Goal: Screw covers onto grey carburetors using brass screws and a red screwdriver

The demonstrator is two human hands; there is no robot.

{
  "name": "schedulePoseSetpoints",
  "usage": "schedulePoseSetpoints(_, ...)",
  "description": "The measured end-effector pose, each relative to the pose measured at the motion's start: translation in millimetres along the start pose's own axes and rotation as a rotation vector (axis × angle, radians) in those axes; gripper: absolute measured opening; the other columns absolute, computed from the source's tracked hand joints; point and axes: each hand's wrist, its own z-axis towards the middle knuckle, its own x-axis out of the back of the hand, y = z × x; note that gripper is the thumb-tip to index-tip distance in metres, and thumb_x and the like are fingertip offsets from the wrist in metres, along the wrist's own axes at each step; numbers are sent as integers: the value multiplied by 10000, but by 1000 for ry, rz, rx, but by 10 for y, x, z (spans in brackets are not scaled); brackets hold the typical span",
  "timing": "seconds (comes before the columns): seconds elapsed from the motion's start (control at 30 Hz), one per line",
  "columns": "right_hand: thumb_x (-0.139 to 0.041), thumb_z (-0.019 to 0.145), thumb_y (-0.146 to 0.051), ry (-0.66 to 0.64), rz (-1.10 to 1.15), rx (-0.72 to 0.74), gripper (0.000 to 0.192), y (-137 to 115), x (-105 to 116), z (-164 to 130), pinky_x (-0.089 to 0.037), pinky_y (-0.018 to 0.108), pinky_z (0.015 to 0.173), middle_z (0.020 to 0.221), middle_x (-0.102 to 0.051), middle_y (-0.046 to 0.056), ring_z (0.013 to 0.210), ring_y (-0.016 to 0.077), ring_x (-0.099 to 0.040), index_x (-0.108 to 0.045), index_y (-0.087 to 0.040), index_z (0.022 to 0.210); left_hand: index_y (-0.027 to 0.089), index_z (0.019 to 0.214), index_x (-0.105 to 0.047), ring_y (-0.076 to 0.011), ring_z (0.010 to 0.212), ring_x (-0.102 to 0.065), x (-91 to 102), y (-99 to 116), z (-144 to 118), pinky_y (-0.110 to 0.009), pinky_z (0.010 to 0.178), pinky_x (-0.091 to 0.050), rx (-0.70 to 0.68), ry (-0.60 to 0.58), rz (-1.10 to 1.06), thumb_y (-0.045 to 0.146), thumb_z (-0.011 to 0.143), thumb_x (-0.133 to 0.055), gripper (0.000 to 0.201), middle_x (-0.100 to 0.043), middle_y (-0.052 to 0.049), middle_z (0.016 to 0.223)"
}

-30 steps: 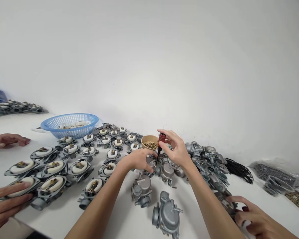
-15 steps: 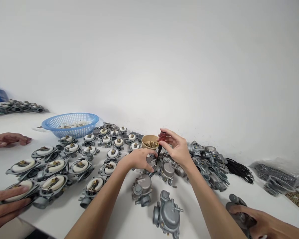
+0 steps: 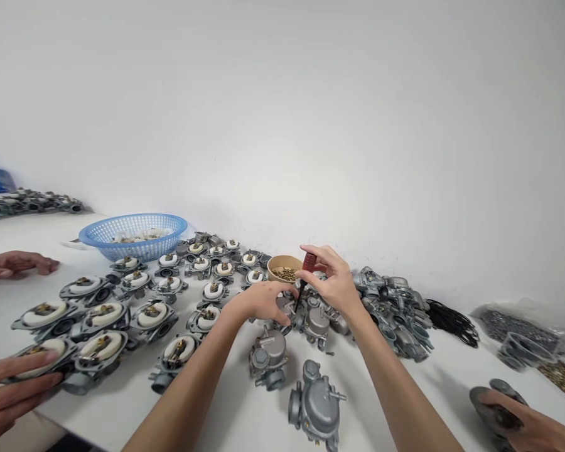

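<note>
My right hand [image 3: 330,274] is closed round the red handle of a screwdriver [image 3: 309,263]. The dark shaft points down at a grey metal carburetor [image 3: 286,306], and the tip is hard to make out against it. My left hand [image 3: 269,300] curls over that same carburetor from the left, thumb and fingers gripping its sides. Another carburetor [image 3: 317,322] stands just right of the shaft. Closer to me are two more, a brownish-grey carburetor [image 3: 269,351] and a lighter grey carburetor [image 3: 321,405], both with their bowls up.
Rows of carburetor bodies with white floats [image 3: 104,346] cover the left side. Behind them is a blue basket [image 3: 179,230]; a tan bowl [image 3: 272,266] holds brass parts. A carburetor pile [image 3: 395,314] and black cords [image 3: 452,323] lie right. Co-workers' hands [image 3: 530,420] reach in from both sides.
The screwdriver handle has tilted slightly to the right in my right hand. At far right, a co-worker's hand has moved rightward with a carburetor. My left hand stays put.
</note>
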Motion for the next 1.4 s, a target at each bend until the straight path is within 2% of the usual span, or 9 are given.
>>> schedulePoseSetpoints(0.13, -667, 991, -419, -104, 139, -19, 397, -18, 24, -10, -641, 436, 942, 1258, -691, 102, 1108, 254, -713, -661, -321, 1375, 347, 1377, -609, -367, 1316, -592, -2, -4, -1, -490, 1085, -498, -2, 6, -12, 485, 739, -820, 686, -620, -58, 1487)
schedulePoseSetpoints(0.33, -796, 893, -417, 9, -15, -18, 356, -21, 32, 0, -658, 373, 805, 1092, -676, 65, 913, 206, -697, -742, -331, 1234, 350, 1367, -609, -355, 1308, -596, 6, 18, -12, -470, 1086, -494, -7, -2, -16, 456, 741, -815, 667, -630, -46, 1470)
schedulePoseSetpoints(0.5, -647, 1002, -386, -163, 148, -15, 452, -48, 65, -8, -626, 448, 986, 1306, -670, 114, 1157, 264, -707, -595, -315, 1446, 336, 1361, -608, -351, 1276, -617, 20, 33, -17, -460, 1080, -494, 2, -7, -2, 450, 739, -821, 667, -643, -52, 1450)
schedulePoseSetpoints(0.67, -797, 890, -397, -31, -51, -27, 389, -59, 69, -3, -675, 376, 811, 1125, -684, 69, 940, 214, -712, -723, -327, 1265, 340, 1382, -601, -360, 1299, -600, 8, 20, -12, -454, 1063, -503, -4, -3, 0, 460, 747, -809, 678, -621, -62, 1482)
schedulePoseSetpoints(0.83, -634, 1010, -348, -150, 98, -11, 400, -56, 84, -3, -640, 427, 957, 1324, -659, 94, 1116, 244, -717, -614, -341, 1410, 342, 1383, -600, -360, 1279, -615, 7, 33, -18, -462, 1061, -503, 5, -7, 20, 464, 759, -795, 665, -636, -55, 1465)
schedulePoseSetpoints(1.0, -815, 877, -384, -44, -63, -22, 403, -48, 96, 8, -666, 381, 811, 1097, -703, 61, 904, 214, -718, -720, -339, 1266, 342, 1393, -605, -368, 1299, -608, -5, 28, -21, -451, 1060, -506, 0, 11, 7, 463, 768, -782, 661, -627, -53, 1482)
schedulePoseSetpoints(1.2, -647, 987, -282, -138, 47, 0, 506, -37, 65, -3, -644, 413, 933, 1272, -687, 89, 1097, 237, -714, -557, -347, 1481, 355, 1401, -615, -369, 1320, -601, -58, 23, -81, -468, 1086, -486, 4, 60, -20, 455, 787, -771, 641, -630, -42, 1490)
schedulePoseSetpoints(1.33, -814, 871, -312, -35, -74, 14, 454, -49, 55, 1, -660, 369, 809, 1089, -704, 59, 918, 212, -715, -703, -335, 1310, 356, 1424, -614, -368, 1355, -575, -87, 20, -109, -478, 1127, -453, 13, 82, -55, 448, 802, -774, 649, -618, -43, 1510)
schedulePoseSetpoints(1.4, -781, 901, -330, -43, -80, 48, 408, -69, 66, 2, -659, 373, 815, 1105, -680, 65, 919, 205, -704, -711, -339, 1303, 350, 1424, -619, -361, 1363, -572, -96, 14, -106, -470, 1142, -442, 3, 93, -59, 434, 804, -782, 646, -620, -41, 1511)
